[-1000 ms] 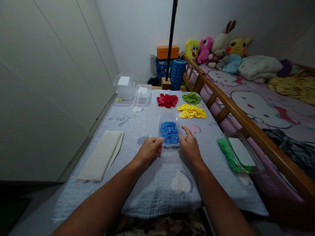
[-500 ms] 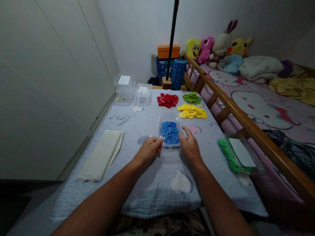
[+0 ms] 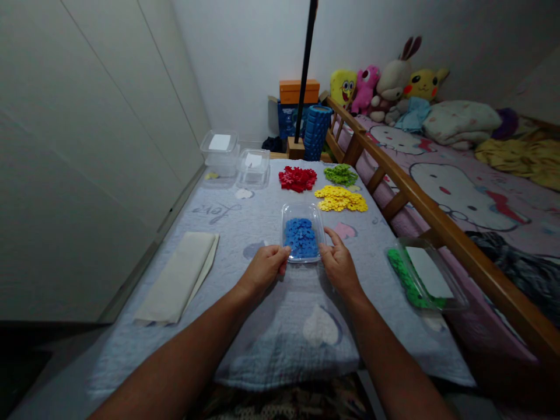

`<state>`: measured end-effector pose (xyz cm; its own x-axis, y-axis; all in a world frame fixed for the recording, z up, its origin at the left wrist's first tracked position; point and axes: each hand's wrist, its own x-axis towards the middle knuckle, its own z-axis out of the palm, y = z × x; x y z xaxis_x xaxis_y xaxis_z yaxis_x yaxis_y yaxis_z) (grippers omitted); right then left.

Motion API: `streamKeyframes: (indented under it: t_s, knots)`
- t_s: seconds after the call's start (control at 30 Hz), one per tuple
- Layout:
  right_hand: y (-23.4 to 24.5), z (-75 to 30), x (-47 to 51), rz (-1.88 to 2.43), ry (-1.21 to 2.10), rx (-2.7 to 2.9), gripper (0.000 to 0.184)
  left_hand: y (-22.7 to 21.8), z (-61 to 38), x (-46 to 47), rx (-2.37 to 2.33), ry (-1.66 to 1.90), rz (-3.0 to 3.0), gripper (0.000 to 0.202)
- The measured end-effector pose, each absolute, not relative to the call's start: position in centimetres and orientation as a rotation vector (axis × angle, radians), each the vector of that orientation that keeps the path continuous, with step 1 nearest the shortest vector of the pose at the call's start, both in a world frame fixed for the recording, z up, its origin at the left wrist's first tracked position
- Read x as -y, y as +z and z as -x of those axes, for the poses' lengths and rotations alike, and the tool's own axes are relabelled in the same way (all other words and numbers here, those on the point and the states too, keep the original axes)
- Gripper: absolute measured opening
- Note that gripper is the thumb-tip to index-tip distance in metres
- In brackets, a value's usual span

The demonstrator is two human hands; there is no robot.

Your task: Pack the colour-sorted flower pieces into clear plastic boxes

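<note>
A clear plastic container (image 3: 303, 211) sits in front of me on the cloth-covered table, with blue snowflake-shaped pieces (image 3: 301, 238) inside. My left hand (image 3: 268, 262) grips its near left corner, thumb on the rim. At the near right edge, my right hand (image 3: 339, 260) holds the same container, its index finger reaching along the side. Beyond the container lie piles of red pieces (image 3: 297, 178), yellow pieces (image 3: 341, 199) and light green pieces (image 3: 340, 174).
A labelled container of green pieces (image 3: 426, 274) rests at the table's right edge. Folded cream paper or cloth (image 3: 177, 279) lies at the left. Stacked clear containers (image 3: 219, 153) and another labelled container (image 3: 254, 168) stand far left. A wooden bed rail (image 3: 406, 189) runs along the right.
Both hands stay on the container, which is in nearly the same place. The whole view has shifted very slightly; nothing else has visibly moved.
</note>
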<state>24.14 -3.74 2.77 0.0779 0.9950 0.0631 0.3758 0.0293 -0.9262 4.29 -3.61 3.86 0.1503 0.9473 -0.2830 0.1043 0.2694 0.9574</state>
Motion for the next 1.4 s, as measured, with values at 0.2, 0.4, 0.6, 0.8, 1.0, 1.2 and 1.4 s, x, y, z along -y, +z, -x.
streamKeyframes:
  t_s: [0.2, 0.4, 0.6, 0.8, 1.0, 1.2, 1.4]
  knots:
    - [3.0, -23.8, 3.7, 1.519, 0.879, 1.400, 0.065, 3.7, -4.3, 3.5, -1.261, 0.842, -1.137, 0.047]
    - [2.8, -23.7, 3.5, 1.504, 0.859, 1.381, 0.065, 3.8, -4.3, 3.7, -1.249, 0.842, -1.125, 0.050]
    - [3.3, -23.7, 3.3, 1.514, 0.880, 1.367, 0.067, 3.2, -4.3, 3.6, -1.238, 0.807, -1.074, 0.052]
    - [3.8, -25.6, 2.4, 1.592, 0.873, 1.420, 0.065, 2.7, -4.4, 3.4, -1.161, 0.784, -1.015, 0.058]
    - [5.3, -28.1, 1.6, 1.801, 0.348, 1.714, 0.050, 3.0, -4.2, 3.2, -1.155, 0.978, -0.997, 0.053]
    - [7.1, -23.8, 2.2, 1.747, -0.004, 1.995, 0.061, 3.2, -3.9, 2.9, -1.235, 1.153, -1.046, 0.035]
    - [6.8, -20.5, 3.0, 1.802, 0.073, 2.167, 0.066, 2.7, -3.2, 2.2, -1.291, 1.235, -1.108, 0.033]
